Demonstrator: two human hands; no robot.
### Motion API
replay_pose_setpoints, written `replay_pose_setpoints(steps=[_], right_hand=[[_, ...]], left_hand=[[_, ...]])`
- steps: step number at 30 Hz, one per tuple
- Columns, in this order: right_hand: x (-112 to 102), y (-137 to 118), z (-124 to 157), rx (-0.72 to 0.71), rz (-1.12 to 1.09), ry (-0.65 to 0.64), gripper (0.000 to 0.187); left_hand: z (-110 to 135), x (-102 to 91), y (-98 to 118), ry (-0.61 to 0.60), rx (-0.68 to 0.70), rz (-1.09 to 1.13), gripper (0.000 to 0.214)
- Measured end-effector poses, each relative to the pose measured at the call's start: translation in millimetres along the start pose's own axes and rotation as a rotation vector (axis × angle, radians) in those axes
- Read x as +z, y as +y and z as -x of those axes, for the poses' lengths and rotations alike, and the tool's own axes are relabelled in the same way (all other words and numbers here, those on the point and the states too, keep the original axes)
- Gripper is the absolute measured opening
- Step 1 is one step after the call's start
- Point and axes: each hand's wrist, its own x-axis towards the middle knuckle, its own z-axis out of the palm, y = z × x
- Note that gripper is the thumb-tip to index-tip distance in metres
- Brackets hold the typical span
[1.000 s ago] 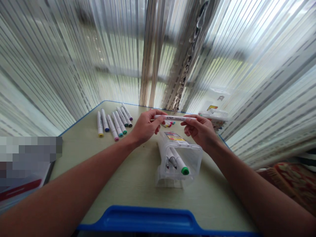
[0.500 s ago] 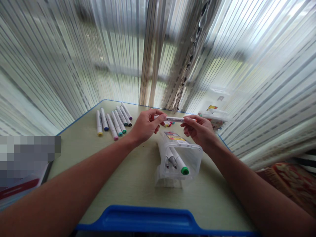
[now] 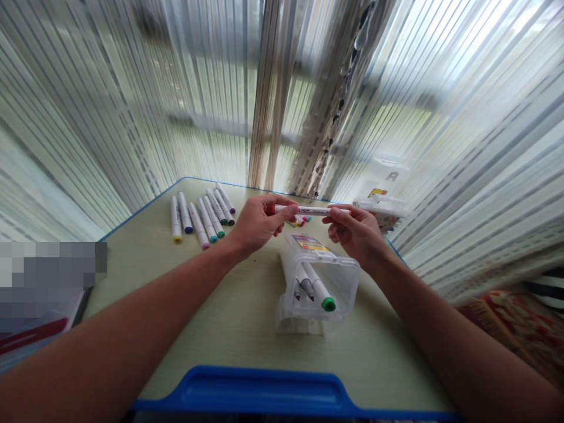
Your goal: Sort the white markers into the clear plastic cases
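Between my two hands a white marker [image 3: 314, 211] with orange ends is held level above the table. My left hand [image 3: 267, 220] pinches its left end, and my right hand [image 3: 356, 230] pinches the right end. Just below and in front of them a clear plastic case [image 3: 288, 267] lies on its side, its opening facing me. Inside it are a green-tipped marker [image 3: 320, 286] and a couple of thin pens [image 3: 307, 286]. Left of my left hand, several white markers [image 3: 205, 216] with coloured ends lie loosely in a row.
The table [image 3: 220, 346] has a blue rim and a blue moulded tray [image 3: 264, 388] at its near edge. A second clear case [image 3: 383, 211] stands at the back right. Small colourful tips [image 3: 302, 221] show behind my hands. Sheer curtains [image 3: 211, 88] hang along the far edges.
The marker stays between both hands, with slightly more of its orange left end showing. Otherwise hands and objects have barely moved; the view has shifted a little.
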Motion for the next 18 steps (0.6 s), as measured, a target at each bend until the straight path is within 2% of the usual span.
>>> replay_pose_setpoints(steps=[8,13,18], right_hand=[[1.2,-0.6,0.4,0.002,0.013,0.015,0.024],[0.2,1.2,-0.1,-0.022,0.026,0.032,0.025],[0.1,-0.3,-0.2,-0.007,0.018,0.028,0.026]], left_hand=[[-1.1,1.4,-1.7,0.015,-0.075,0.081,0.02],[-3.1,1.8,-3.8,0.065,-0.097,0.109,0.015],[-2.7,2.2,-1.7,0.088,-0.153,0.184,0.016]])
